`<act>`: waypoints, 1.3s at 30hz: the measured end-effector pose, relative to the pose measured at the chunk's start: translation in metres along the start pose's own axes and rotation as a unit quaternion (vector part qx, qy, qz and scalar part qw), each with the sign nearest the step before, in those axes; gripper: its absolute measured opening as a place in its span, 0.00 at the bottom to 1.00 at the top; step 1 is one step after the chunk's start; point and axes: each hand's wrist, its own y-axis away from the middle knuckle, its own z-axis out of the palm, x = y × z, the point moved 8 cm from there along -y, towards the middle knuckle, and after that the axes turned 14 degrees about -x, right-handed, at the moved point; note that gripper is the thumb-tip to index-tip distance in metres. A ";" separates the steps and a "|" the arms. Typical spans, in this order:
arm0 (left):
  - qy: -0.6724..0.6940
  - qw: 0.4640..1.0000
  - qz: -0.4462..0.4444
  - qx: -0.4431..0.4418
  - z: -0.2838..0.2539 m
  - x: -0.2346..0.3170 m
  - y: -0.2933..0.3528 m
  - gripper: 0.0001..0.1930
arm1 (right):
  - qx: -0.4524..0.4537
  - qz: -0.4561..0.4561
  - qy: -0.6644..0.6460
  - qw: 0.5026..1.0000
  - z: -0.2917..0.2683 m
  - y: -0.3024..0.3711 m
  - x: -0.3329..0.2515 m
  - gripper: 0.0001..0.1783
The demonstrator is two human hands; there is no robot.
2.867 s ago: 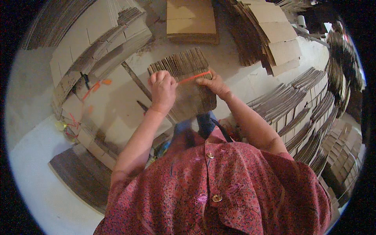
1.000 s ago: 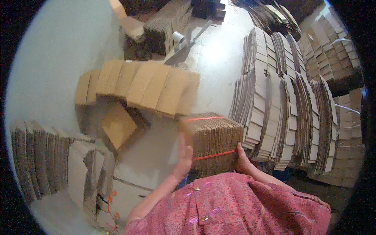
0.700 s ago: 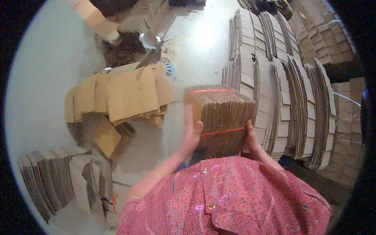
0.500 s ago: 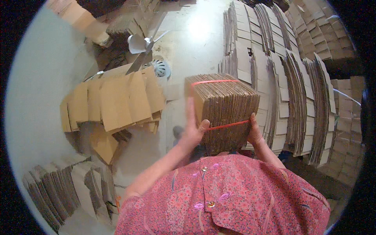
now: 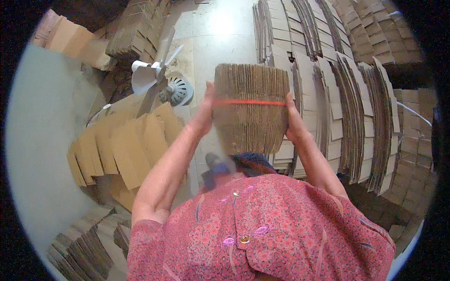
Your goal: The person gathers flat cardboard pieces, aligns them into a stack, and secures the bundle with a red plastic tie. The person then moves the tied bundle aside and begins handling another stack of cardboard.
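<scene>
A thick bundle of flat brown cardboard pieces (image 5: 251,129) hangs in front of my body, held up between my two hands. An orange-red strap (image 5: 251,102) runs across it, and the ridged edges of the pieces face up at me. My left hand (image 5: 203,112) presses against the bundle's left side, while my right hand (image 5: 294,121) grips the right side. Both palms lie along the outer faces; the far fingers are partly hidden. The bundle's lower end is slightly blurred.
Long rows of stacked cardboard (image 5: 349,117) fill the right side. To the left, a fanned pile of tan cardboard (image 5: 133,145) lies beside a fan with pale blades (image 5: 146,77) and a grey slotted round base (image 5: 178,92). More upright cardboard (image 5: 84,250) stands at the lower left.
The bundle has moved up and a little left, farther from my body, with my arms more stretched out. It has turned so its edges face me squarely. Both hands stay on it.
</scene>
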 end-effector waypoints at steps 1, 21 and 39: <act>0.004 1.000 -0.009 -0.008 -0.004 0.005 -0.018 0.39 | 0.000 0.008 0.002 1.000 -0.009 -0.016 -0.008 0.40; 0.040 0.992 -0.039 0.116 -0.135 0.056 -0.240 0.42 | -0.037 0.051 0.006 0.998 -0.113 -0.280 -0.101 0.42; -0.306 0.916 -0.129 0.224 -0.278 0.153 -0.393 0.36 | -0.014 0.061 -0.071 0.996 -0.121 -0.467 -0.109 0.44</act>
